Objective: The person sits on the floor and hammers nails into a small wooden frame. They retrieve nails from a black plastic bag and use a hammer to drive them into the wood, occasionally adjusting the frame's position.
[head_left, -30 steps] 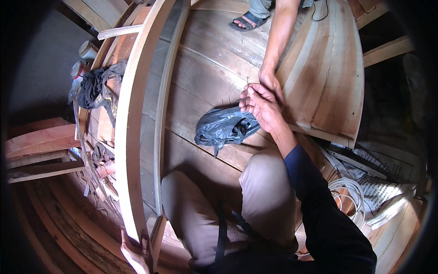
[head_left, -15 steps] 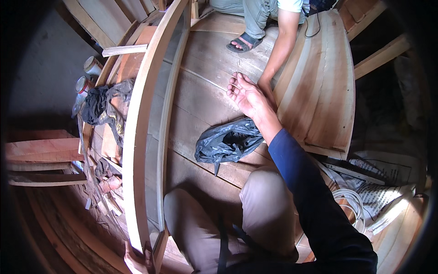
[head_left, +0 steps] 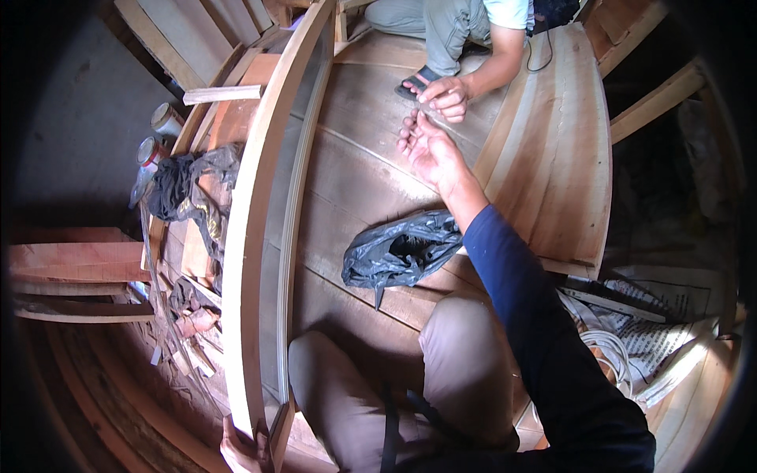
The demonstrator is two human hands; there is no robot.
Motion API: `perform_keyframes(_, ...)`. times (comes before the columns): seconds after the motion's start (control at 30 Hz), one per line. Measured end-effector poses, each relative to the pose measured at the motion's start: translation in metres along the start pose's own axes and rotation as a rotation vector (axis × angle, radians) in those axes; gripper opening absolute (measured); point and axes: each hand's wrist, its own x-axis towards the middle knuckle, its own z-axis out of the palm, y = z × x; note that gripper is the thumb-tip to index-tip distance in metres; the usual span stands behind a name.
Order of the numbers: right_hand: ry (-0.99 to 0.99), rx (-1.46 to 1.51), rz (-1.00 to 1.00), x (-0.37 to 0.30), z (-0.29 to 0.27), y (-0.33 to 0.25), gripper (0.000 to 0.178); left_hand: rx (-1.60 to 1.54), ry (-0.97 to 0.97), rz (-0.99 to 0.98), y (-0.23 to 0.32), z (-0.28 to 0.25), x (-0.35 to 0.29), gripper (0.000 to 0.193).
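Now, the long, curved, pale wooden beam beside the beige-clad knees is gripped by the left hand, while the loosely curled right hand, whose hold cannot be told, is best held still near the co-worker's bare hand.

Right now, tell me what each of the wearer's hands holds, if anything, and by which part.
The left hand holds the curved beam at its near end. Whether the right hand, fingertips by a co-worker's hand, holds anything cannot be told.
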Motion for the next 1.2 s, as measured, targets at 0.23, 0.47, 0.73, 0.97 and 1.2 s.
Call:
perform_keyframes(0.23, -0.039, -0.050, -0.058, -0.006, -0.001, -0.015, 0.024, -0.079, -0.043, -0.063, 0.019, -0.003, 0.006, 0.079)
perform_keyframes(0.47, -0.326, -0.901, 0.333, -0.083, -0.011, -0.010, 0.017, 0.074, 0.040, 0.033, 0.017, -0.001, 0.002, 0.074)
perform_keyframes(0.73, -0.314, -1.973, 0.120, -0.090, -0.106, 0.048, 0.056, -0.049, 0.038, -0.035, 0.030, -0.003, 0.008, 0.066)
perform_keyframes(0.97, -0.359, -1.812, -0.299, -0.087, -0.136, 0.073, 0.068, -0.055, -0.086, -0.144, 0.053, -0.010, 0.010, 0.062)
perform_keyframes(1.2, -0.388, -2.134, -0.199, -0.084, -0.172, 0.083, 0.057, -0.152, -0.055, -0.094, 0.066, -0.004, 0.012, 0.056)
